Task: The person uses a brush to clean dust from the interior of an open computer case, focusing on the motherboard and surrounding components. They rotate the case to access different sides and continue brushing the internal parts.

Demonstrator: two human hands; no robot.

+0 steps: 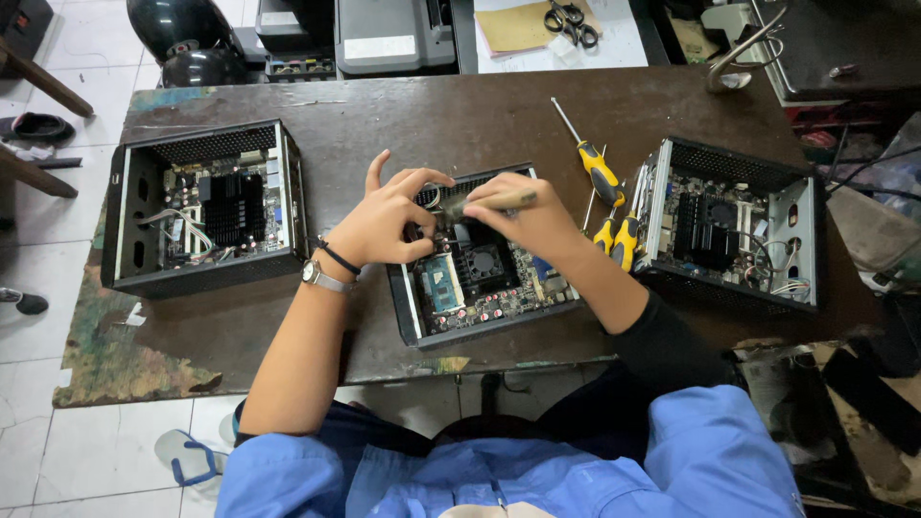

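Right hand [528, 216] grip holds brush [494, 201] over open computer case [408, 312]

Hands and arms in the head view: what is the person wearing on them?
Both hands, left hand and right hand, are bare, no gloves. The left wrist carries a silver-coloured wristwatch and a thin black band; that forearm is bare up to a short blue sleeve. The right arm has a black long sleeve pushed up the forearm under the blue shirt.
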